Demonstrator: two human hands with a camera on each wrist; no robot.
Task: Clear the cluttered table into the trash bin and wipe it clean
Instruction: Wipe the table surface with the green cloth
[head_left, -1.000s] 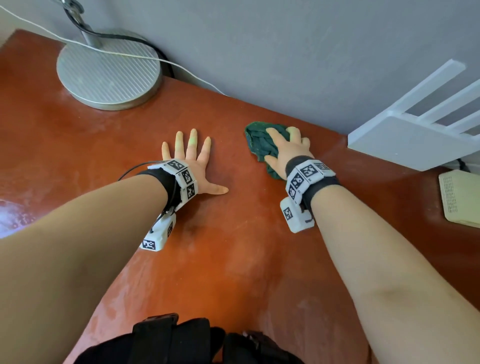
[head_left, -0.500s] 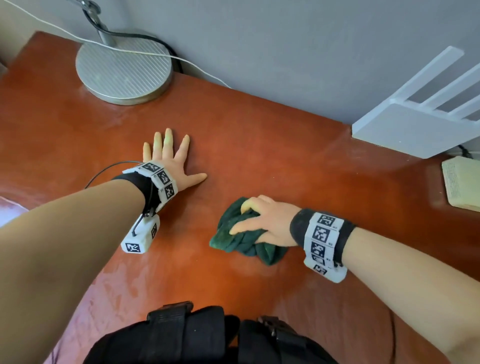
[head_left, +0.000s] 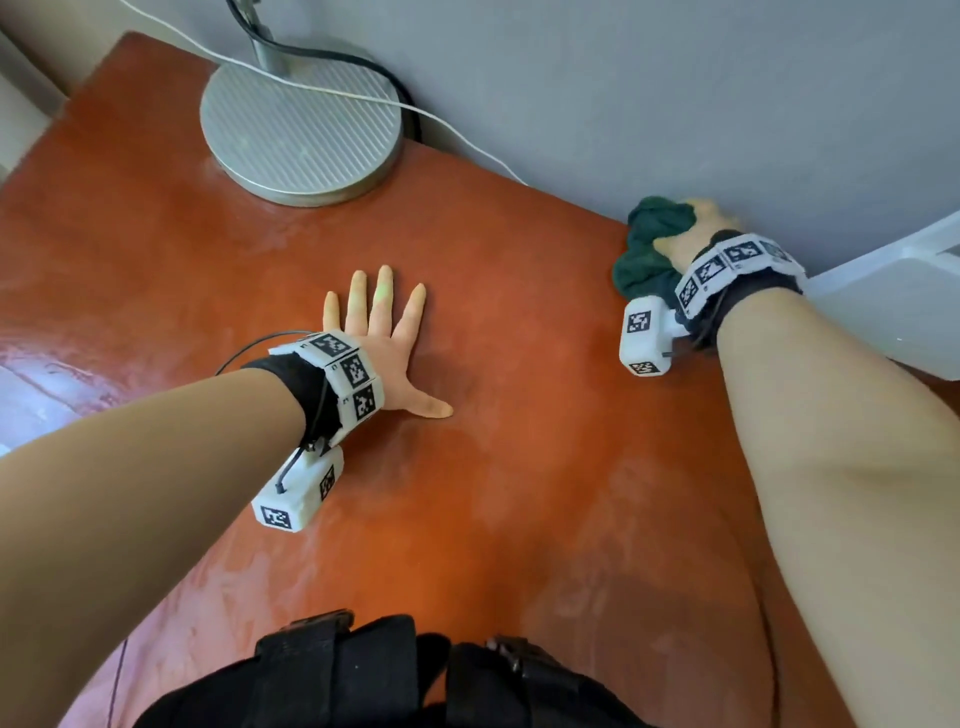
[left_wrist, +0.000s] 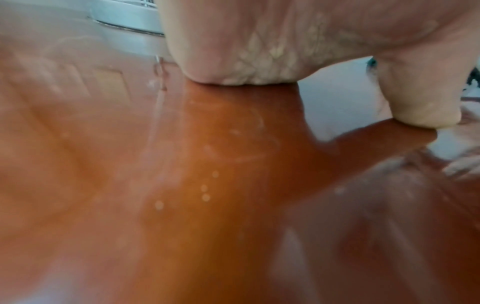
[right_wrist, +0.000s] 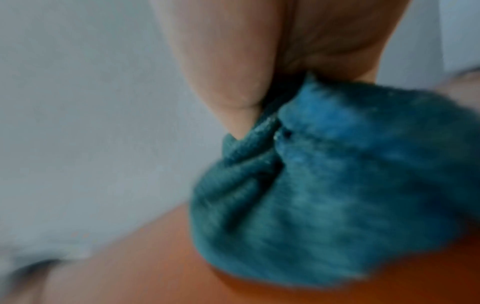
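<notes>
We saw the right hand mostly hidden behind its wrist band and the green cloth. The lamp base lost its stem at the top edge. Both wrist views were blurred; the white object was cropped.

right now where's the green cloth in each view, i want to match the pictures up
Head: the green cloth is upper right, bunched under the right hand at the table's far edge by the grey wall.
Left wrist: only a sliver of it at the right edge, past the thumb.
Right wrist: it fills the centre right, pressed on the table.
Shared landmark: the red-brown table.
</notes>
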